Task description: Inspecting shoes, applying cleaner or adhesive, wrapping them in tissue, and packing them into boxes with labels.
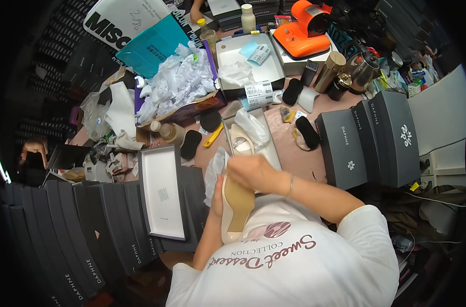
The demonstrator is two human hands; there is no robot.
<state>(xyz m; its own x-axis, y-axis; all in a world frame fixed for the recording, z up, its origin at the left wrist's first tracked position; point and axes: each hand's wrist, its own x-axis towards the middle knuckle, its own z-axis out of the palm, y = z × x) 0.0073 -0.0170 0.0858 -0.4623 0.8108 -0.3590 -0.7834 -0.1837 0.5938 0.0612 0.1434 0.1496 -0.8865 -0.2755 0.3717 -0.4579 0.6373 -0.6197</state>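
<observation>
My left hand (217, 198) grips a beige shoe (238, 207) along its left edge, its tan sole turned up, close against my shirt. My right hand (258, 173) is curled into a loose fist over the far end of that sole. Motion blurs it slightly, and anything between its fingers is hidden. Just beyond my hands sits an open shoe box (275, 148). Another cream shoe (239, 137) lies inside it with white stuffing paper (252, 128). White tissue paper (215, 171) hangs out at the box's left side.
A box lid (164, 202) lies at left beside a row of dark shoe boxes (110, 225). More grey shoe boxes (345, 148) stand at right. Farther back are a carton of crumpled plastic (179, 82), black brush pads (191, 145), a yellow-handled tool (213, 136), bottles and an orange machine (302, 38).
</observation>
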